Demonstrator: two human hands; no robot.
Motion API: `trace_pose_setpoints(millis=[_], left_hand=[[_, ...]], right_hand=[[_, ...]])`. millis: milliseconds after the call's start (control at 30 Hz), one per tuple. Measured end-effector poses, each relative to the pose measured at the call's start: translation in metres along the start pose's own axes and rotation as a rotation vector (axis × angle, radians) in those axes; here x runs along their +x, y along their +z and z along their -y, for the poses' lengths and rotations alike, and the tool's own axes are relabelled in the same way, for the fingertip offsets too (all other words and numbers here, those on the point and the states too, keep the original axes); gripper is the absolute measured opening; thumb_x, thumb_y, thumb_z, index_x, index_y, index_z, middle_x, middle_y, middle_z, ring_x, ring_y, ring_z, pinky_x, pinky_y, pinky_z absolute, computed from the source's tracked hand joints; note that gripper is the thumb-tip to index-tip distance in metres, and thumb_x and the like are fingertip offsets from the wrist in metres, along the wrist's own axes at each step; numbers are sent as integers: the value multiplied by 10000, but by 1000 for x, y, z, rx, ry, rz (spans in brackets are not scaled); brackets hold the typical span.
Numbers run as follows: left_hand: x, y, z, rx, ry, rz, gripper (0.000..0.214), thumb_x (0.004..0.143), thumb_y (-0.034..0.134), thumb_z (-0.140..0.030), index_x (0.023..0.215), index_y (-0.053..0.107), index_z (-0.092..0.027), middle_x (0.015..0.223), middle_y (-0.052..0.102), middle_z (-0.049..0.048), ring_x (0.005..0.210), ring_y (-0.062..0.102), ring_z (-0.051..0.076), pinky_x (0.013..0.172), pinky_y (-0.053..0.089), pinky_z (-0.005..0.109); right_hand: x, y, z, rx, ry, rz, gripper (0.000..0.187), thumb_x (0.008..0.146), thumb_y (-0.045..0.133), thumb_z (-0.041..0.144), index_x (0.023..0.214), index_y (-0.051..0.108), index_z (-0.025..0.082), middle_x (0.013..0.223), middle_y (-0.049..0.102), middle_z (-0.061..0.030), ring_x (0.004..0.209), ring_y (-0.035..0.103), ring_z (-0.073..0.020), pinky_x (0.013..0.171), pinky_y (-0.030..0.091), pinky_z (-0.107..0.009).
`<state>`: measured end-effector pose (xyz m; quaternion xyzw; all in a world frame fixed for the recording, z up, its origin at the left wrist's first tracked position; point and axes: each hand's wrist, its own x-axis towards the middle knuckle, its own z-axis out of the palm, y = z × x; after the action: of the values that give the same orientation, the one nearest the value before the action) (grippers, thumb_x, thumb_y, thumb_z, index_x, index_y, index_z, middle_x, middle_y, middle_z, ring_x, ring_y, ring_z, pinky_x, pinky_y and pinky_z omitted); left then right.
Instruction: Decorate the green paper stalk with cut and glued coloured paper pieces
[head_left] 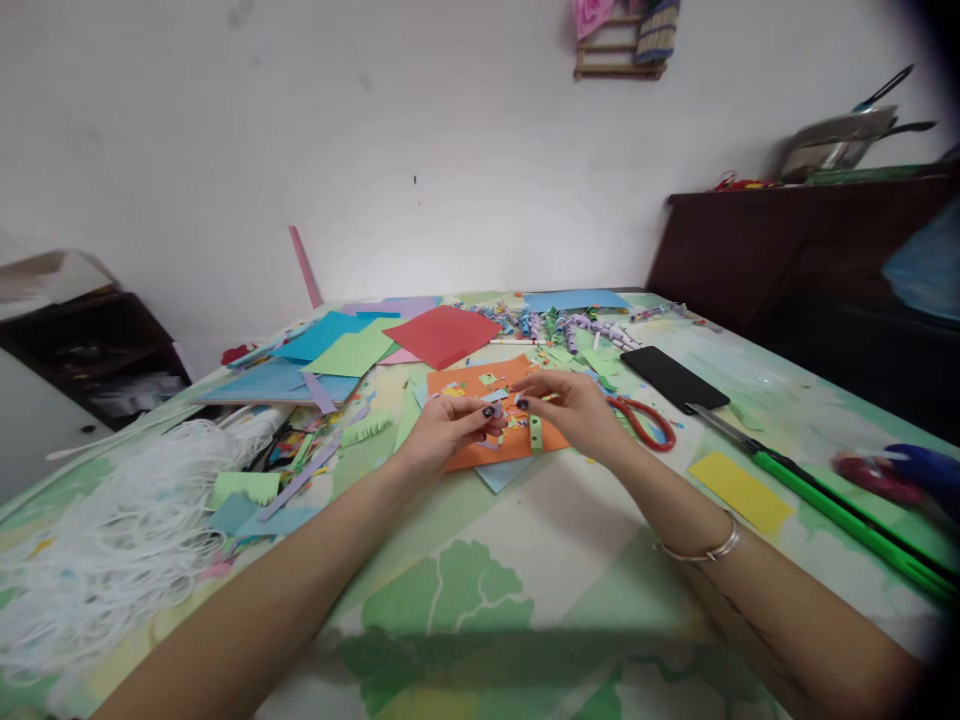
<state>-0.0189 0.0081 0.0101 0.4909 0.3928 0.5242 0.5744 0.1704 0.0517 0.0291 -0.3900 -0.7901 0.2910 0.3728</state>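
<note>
Both hands are over an orange paper sheet [457,382] strewn with small coloured paper scraps. My left hand [454,430] pinches a tiny light purple piece of paper [497,411] between thumb and fingers. My right hand [570,405] is just beside it, thumb and index finger brought together; a small pale bit seems to be at the tips, too small to name. A green paper strip with dark dots [535,434] lies under the right hand. Red-handled scissors [651,425] rest right of that hand, their blades partly hidden behind it.
A black phone [675,378], a green utility knife [832,500] and a yellow paper piece [741,490] lie at right. White string [127,540] is heaped at left. Red paper [442,337], green paper [349,352] and curled paper strips [574,328] lie toward the wall.
</note>
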Motion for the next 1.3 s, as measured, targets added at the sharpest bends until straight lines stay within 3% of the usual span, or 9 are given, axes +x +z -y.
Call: trace_pose_setpoints(millis=[100, 233, 533, 800, 1067, 1300], left_hand=[[-3, 5, 2, -23, -20, 45, 246, 661, 771, -322, 747, 709, -100, 660, 663, 62, 622, 587, 119, 650, 450, 256], [-5, 8, 3, -80, -59, 55, 222, 643, 787, -303, 676, 686, -108, 633, 643, 46, 601, 561, 95, 648, 439, 233], [-4, 8, 7, -182, -111, 77, 228, 599, 820, -245, 745, 698, -120, 636, 646, 22, 600, 579, 89, 661, 465, 233], [-4, 9, 12, -256, -140, 66, 255, 569, 834, -207, 775, 710, -120, 629, 656, 27, 586, 589, 95, 645, 482, 241], [-6, 11, 4, -173, -18, 57, 174, 632, 795, -249, 715, 705, -124, 638, 640, 33, 618, 567, 104, 658, 451, 249], [-7, 13, 4, -169, -27, 46, 184, 619, 803, -245, 711, 711, -114, 643, 644, 38, 628, 572, 106, 673, 446, 251]], right_hand=[[-5, 20, 5, 460, -52, 66, 211, 712, 691, 295, 881, 696, 169, 779, 683, -43, 729, 647, -170, 709, 502, -303], [-8, 27, 6, 653, -14, 118, 170, 655, 738, 259, 801, 721, 173, 726, 679, -16, 663, 637, -150, 709, 509, -307], [-7, 25, 1, 772, 44, 170, 167, 626, 776, 268, 770, 753, 189, 655, 690, -20, 638, 633, -151, 700, 500, -313], [-9, 27, -2, 988, 217, 223, 206, 562, 822, 259, 744, 751, 195, 700, 693, -17, 666, 616, -123, 691, 467, -273], [-11, 28, 3, 976, 167, 200, 194, 636, 787, 327, 753, 741, 181, 680, 673, -17, 639, 598, -124, 678, 462, -279], [-11, 29, -2, 1024, 181, 248, 159, 667, 775, 296, 765, 740, 176, 696, 676, -22, 653, 608, -124, 712, 467, -291]])
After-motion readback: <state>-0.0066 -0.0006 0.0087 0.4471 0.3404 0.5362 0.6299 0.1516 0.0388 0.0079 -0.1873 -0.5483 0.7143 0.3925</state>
